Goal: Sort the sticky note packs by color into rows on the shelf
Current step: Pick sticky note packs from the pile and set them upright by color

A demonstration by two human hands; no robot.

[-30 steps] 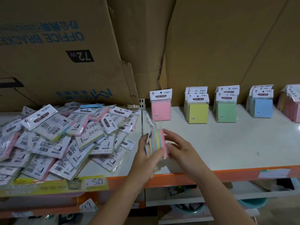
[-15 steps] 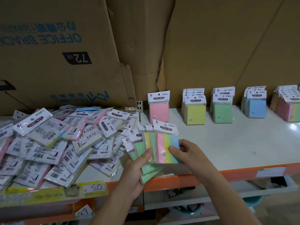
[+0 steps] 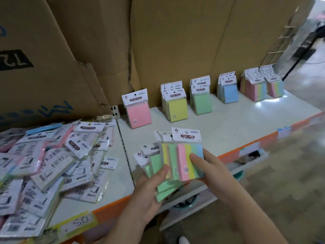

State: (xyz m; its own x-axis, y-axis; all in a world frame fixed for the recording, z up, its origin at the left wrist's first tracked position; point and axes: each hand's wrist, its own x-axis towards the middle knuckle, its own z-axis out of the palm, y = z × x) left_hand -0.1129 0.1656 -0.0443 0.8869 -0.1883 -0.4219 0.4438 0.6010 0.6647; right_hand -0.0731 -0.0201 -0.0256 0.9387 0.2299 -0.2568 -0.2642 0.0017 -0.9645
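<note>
Several fanned packs [image 3: 158,166] are held at 6 o'clock over the shelf [image 3: 228,127] edge. Left grip [image 3: 147,192] curls round them, thumb on green; right grip [image 3: 211,171] pinches the striped pack [image 3: 188,155] in front. Sorted rows [image 3: 176,108] stand at 1 o'clock, loose pile [image 3: 52,164] at 9 o'clock.

Pack pile [image 3: 40,173] beyond left edge

head cam | looks fwd+down | close over shelf [image 3: 228,124]
</note>
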